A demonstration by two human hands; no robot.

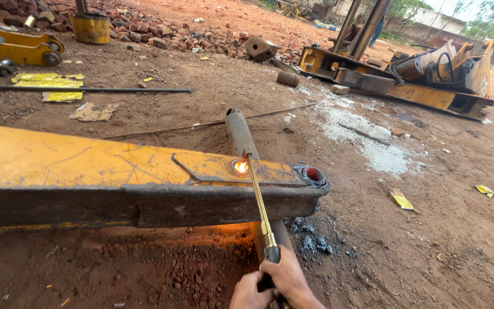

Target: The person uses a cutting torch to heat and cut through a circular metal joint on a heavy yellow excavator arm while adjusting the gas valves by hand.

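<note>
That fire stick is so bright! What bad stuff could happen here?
1. Both bare hands, left hand and right hand, grip the torch, so sparks from the glowing spot on the yellow beam could burn skin.
2. Embers glow on the dirt under the beam; paper scraps nearby might catch.

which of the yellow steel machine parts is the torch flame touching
The long yellow beam lying across the foreground: the cutting torch tip glows on its top plate. The yellow frame at upper right and the yellow part at upper left lie far off, untouched.
</note>
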